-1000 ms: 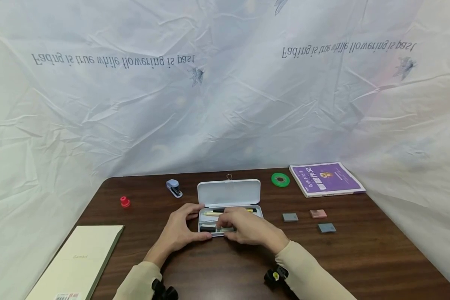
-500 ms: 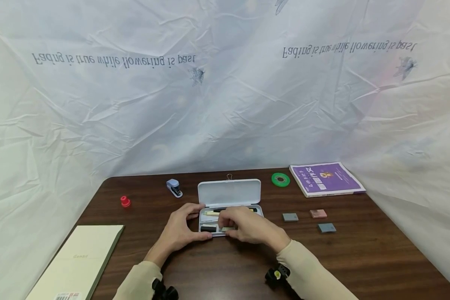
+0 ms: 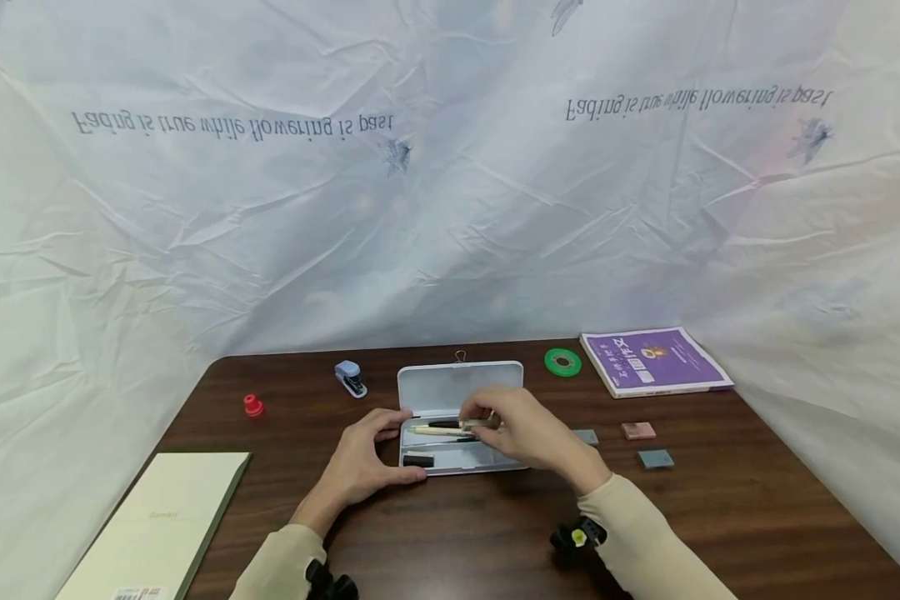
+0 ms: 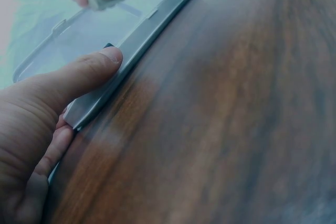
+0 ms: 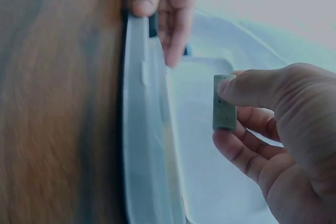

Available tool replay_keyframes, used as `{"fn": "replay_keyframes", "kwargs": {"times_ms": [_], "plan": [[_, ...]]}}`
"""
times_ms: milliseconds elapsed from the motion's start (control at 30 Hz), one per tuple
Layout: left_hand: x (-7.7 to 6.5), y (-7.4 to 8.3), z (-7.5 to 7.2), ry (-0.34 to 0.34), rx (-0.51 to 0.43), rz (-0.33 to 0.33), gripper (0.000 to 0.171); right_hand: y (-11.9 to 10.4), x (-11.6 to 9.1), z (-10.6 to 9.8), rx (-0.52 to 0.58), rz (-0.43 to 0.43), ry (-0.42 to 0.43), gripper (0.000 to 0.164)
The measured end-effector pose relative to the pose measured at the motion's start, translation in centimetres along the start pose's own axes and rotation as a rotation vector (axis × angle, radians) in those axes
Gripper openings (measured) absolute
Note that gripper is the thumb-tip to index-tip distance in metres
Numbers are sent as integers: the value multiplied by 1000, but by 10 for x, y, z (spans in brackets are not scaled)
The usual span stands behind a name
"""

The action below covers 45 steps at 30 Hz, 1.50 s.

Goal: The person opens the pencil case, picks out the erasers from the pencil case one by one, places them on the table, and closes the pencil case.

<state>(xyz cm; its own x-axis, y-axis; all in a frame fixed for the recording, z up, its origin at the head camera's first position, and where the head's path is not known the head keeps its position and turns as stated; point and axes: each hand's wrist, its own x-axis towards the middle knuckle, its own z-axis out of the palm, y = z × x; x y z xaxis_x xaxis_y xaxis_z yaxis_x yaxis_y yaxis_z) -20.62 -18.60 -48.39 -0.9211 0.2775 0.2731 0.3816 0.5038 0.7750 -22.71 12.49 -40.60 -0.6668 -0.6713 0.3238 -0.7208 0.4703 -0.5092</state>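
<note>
One pale grey pencil case (image 3: 468,457) is lying open on a brown wooden table (image 3: 457,533), its lid (image 3: 450,387) standing up along the far side. Inside, a divider is running lengthwise, parting a rear section from a front one. In the rear section, a pale yellow pen (image 3: 429,431) and a black pen (image 3: 444,423) are lying lengthwise, their right ends hidden by the right hand (image 3: 536,425). In the front section, a small black-and-white block (image 3: 418,460) is sitting at the left end.

The right hand is pinching a small greenish eraser (image 5: 224,108) between thumb and fingertips, holding it above the tray and in front of the lid. The left hand (image 3: 363,446) is gripping the case's left end, its thumb pressing on the front edge and its fingers reaching round the end.

To the right of the case, a grey block (image 3: 587,437), a pink block (image 3: 638,431) and a blue-grey block (image 3: 656,459) are lying on the table, the grey one nearest the right wrist. Farther back, a green ring (image 3: 550,362) is resting beside a purple book (image 3: 652,358). On the left, a small stapler (image 3: 351,379), a red cap-shaped object (image 3: 252,406) and a cream notebook (image 3: 157,517) are lying apart from one another.
</note>
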Motion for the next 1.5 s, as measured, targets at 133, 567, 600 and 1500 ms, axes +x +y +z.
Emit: {"fn": "replay_keyframes", "kwargs": {"times_ms": [133,567,600,1500], "plan": [[0,1,1,-3,6,-11,90,8,-14,-15,-43,37,40,19],[-2,-1,0,-9,9,-43,90,41,-75,-54,-133,211,150,25],[-2,-1,0,-10,9,-44,90,42,-80,-55,-139,224,149,25],[-2,2,0,-9,0,-45,90,65,-138,-49,-104,205,111,32]]}}
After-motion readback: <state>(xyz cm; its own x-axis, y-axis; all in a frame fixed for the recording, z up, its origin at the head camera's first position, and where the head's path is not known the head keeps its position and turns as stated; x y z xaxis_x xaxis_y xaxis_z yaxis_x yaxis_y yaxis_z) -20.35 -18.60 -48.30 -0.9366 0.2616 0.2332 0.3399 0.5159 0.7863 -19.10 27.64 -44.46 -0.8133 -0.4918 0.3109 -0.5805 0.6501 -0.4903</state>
